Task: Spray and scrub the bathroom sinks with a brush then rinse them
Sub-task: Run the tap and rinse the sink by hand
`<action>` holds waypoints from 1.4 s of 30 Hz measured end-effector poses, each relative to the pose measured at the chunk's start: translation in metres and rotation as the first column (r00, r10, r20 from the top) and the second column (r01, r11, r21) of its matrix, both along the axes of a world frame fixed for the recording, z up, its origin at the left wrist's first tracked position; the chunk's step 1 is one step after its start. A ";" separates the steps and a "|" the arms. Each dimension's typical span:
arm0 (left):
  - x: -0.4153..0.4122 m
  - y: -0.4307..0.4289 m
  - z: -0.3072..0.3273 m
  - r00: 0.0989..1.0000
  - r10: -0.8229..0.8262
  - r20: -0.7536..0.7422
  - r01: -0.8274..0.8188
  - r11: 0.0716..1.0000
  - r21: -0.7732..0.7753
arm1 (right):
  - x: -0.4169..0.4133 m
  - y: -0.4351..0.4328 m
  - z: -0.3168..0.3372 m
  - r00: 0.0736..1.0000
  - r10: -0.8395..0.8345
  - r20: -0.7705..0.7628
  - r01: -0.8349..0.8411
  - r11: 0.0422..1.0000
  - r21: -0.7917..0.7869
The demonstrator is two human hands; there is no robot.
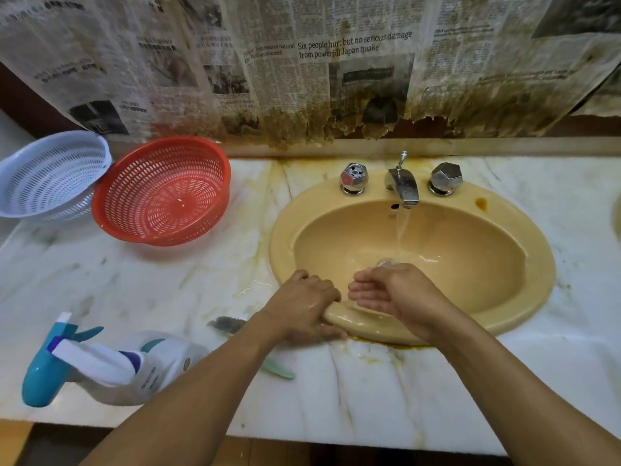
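Observation:
A yellow oval sink [504, 230] is set in a stained marble counter [369, 381]. Water runs from the chrome tap [403, 186] into the bowl. My left hand [302, 304] grips the sink's near rim, fingers curled over its edge. My right hand [389, 290] is cupped palm up inside the bowl, just short of the stream, and holds nothing. A brush [228, 324] with dark bristles and a green handle lies on the counter, partly hidden under my left forearm. A white spray bottle [134, 364] with a blue trigger lies on its side at the left.
A red colander [161, 190] and a white colander [47, 173] lean at the back left of the counter. Two chrome knobs [353, 178] flank the tap. Stained newspaper covers the wall behind. A second sink's edge shows at the far right.

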State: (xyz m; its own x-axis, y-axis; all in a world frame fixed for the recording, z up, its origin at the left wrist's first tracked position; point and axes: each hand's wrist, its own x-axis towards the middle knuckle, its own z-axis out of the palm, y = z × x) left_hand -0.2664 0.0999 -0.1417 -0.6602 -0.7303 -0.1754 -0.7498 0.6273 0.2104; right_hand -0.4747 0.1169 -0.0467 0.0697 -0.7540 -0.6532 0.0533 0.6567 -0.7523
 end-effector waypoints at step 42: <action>-0.068 0.037 -0.003 0.999 0.048 0.003 -0.048 0.994 -0.099 | -0.054 0.027 0.010 0.937 -0.246 0.247 0.200 0.960 0.196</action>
State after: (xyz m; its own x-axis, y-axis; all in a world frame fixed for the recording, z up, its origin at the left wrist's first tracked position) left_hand -0.3346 0.1366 -0.1451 -0.6231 -0.7752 -0.1041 -0.7806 0.6079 0.1454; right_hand -0.5285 0.1440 -0.0372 0.1010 -0.6529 -0.7507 0.3956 0.7187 -0.5718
